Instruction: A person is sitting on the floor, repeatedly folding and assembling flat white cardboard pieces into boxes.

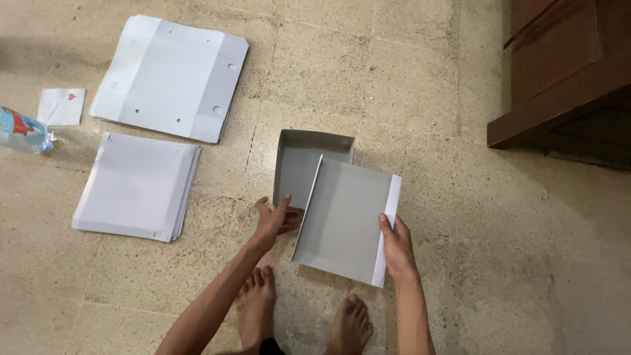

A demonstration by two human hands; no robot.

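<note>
A grey cardboard box lid (342,220) with folded-up side walls lies tilted over a grey open box tray (299,164) on the floor. My right hand (396,246) grips the lid's right white edge. On the lid's left edge my left hand (275,220) rests with its thumb up, touching the near corner of the tray. My two bare feet (256,309) stand just below the lid.
Two stacks of flat white cardboard sheets lie at the left, one with punched holes (171,75) and a plain stack (138,187). A small white card (61,106) and a plastic bottle (23,130) sit at the far left. Dark wooden furniture (565,72) stands upper right.
</note>
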